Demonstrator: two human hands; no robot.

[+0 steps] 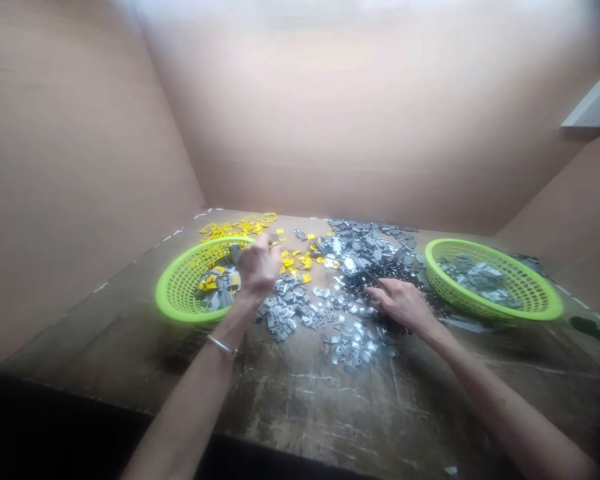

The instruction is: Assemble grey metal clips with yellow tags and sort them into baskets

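Observation:
My left hand (259,265), with a bangle (222,345) on its wrist, is closed over the right rim of a green mesh basket (173,303). Whatever its fingers hold is hidden and blurred. Inside that basket lie yellow and grey parts (220,283). My right hand (403,303) is closed at the edge of a heap of small black parts (363,279). A dark, thin shape shows at its fingers, too blurred to name. Between the hands are loose silver-grey pieces (283,310) and shiny curved metal pieces (355,343).
Yellow parts (230,227) are strewn behind the left basket, and flat grey plates (370,240) are heaped at the back. A second green basket (535,293) with grey parts stands on the right. Walls enclose the worn table (300,407); a white box (595,103) hangs at right.

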